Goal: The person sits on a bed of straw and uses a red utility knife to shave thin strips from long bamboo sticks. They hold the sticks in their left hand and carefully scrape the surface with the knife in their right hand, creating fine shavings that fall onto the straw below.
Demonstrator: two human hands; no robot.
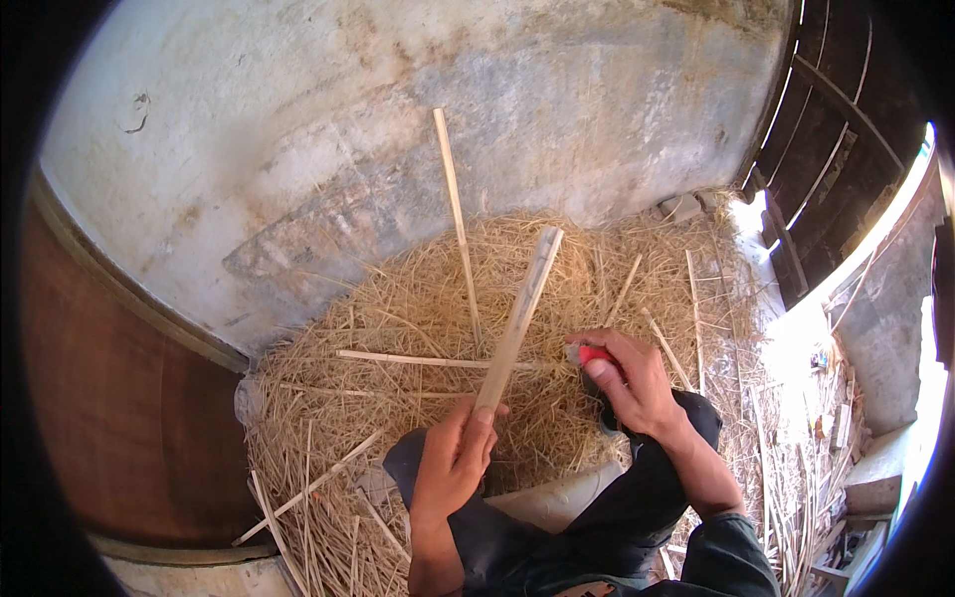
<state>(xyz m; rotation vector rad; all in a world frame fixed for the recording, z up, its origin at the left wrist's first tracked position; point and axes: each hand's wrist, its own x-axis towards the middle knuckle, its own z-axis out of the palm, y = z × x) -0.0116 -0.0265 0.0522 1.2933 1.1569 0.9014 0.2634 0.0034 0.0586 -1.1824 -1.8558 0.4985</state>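
My left hand [456, 458] is closed around the lower end of a flat, pale bamboo strip [520, 318], which slants up and to the right in front of me. To the right of the strip and apart from it, my right hand [634, 381] grips a knife [597, 356] by its red handle. Only a short greyish part of its blade shows, pointing left toward the strip. Both hands are above my bent knees, over a heap of straw-like shavings [418, 308].
A thin stick [457, 199] leans upright against the stained wall [597, 119]. Loose strips [308, 490] lie across the shavings at the left, with several more at the right. A brown panel [119, 398] stands far left, and dark slatted boards [831, 109] are at the upper right.
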